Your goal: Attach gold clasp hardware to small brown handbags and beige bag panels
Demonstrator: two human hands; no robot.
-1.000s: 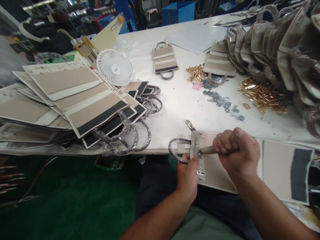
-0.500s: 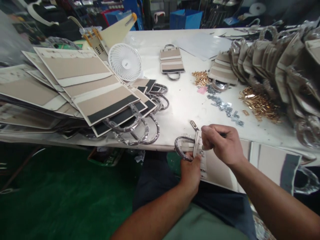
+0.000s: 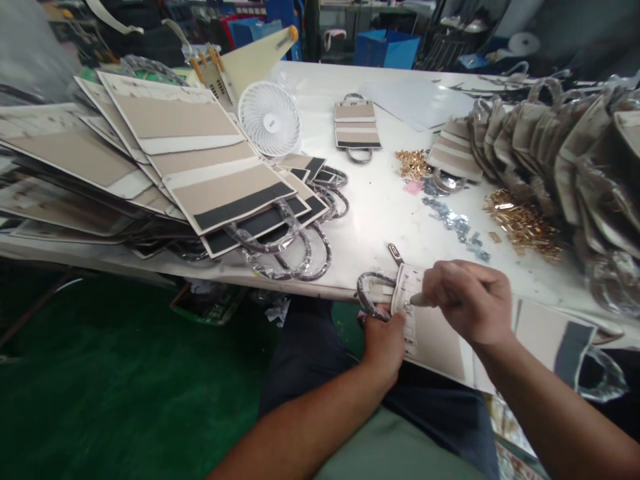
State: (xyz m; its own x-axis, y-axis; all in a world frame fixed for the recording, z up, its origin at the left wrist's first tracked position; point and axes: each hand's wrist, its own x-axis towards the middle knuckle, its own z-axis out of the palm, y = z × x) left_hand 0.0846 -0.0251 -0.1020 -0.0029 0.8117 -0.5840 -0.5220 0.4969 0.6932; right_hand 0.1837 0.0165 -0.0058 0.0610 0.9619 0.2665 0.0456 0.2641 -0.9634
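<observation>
A beige bag panel [image 3: 437,340] with white bands lies across the table's front edge and over my lap. My left hand [image 3: 385,340] is closed on its left edge, thumb on top, beside a plastic-wrapped handle [image 3: 367,293]. My right hand [image 3: 470,297] is closed around a slim tool [image 3: 417,300] with a tapered greyish tip; the rest is hidden in the fist. That tip points at a small metal fitting [image 3: 407,307] on the panel's white strip, close to my left thumb. A short strap with a metal plate [image 3: 395,252] sticks out beyond the panel's far corner.
Several bag panels [image 3: 200,157] are stacked at left, near a white fan [image 3: 270,120]. Gold fittings [image 3: 523,223] and grey metal plates [image 3: 455,223] lie in heaps at right, before a row of folded bags [image 3: 530,127]. One panel [image 3: 357,123] lies farther back.
My right hand has drawn back to the right from the white strip, and the tool's tip now shows. My left hand keeps its hold on the panel. The view has shifted slightly.
</observation>
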